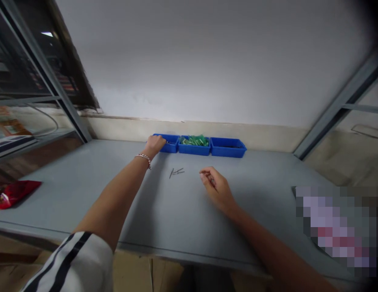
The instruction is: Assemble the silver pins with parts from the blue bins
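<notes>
My left hand (154, 145) reaches far forward to the leftmost of three blue bins (171, 144) at the back of the grey table (85, 182). Its fingers are curled over the bin's near edge, pinching something thin I cannot make out. My right hand (216, 187) rests on the table nearer to me, fingers curled together in a pinch around something too small to name. A few thin dark metal pins (177, 172) lie on the table between the two hands. The middle bin (194, 144) holds green parts. The right bin (227, 148) looks dark inside.
A red packet (15, 192) lies at the table's left edge. A blurred-out patch covers something at the right edge. Grey metal frame posts (70, 109) stand at both back corners, with a plain wall behind the bins.
</notes>
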`<state>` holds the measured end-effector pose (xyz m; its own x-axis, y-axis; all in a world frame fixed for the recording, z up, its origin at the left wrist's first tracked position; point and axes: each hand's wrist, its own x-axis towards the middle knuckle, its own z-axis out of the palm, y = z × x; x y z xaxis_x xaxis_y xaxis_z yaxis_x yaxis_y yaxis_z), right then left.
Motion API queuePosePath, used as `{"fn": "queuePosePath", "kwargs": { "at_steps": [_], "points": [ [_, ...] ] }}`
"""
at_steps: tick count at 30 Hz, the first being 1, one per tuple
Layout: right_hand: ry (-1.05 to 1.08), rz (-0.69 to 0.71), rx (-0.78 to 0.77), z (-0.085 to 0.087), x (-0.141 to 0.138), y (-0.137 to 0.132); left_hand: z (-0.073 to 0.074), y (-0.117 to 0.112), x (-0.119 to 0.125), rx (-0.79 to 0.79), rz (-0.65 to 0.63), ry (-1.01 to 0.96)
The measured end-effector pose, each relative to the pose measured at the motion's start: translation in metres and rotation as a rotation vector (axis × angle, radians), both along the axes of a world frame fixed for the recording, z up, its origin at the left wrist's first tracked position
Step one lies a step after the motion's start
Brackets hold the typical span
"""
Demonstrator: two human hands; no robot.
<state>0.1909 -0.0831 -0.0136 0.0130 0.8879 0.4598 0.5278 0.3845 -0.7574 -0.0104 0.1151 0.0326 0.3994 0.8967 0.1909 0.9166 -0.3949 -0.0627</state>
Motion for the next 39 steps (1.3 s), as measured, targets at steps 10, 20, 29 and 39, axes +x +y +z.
{"fn": "queuePosePath", "kwargs": {
  "at_steps": [10,20,29,39],
  "points": [
    [-0.011,0.0,0.007,0.002,-0.001,-0.001,-0.002,-0.061,0.032,0.155,0.033,-0.032],
    [-0.012,-0.042,0.029,0.008,-0.001,-0.002,-0.04,-0.091,0.012,-0.141,-0.166,-0.406],
    [-0.049,-0.02,0.022,0.007,0.001,-0.002,-0.034,-0.087,-0.001,-0.306,-0.185,-0.341],
    [-0.098,-0.017,0.021,0.005,0.002,0.0,-0.028,-0.075,-0.016,-0.425,-0.339,-0.296]
  ]
}}
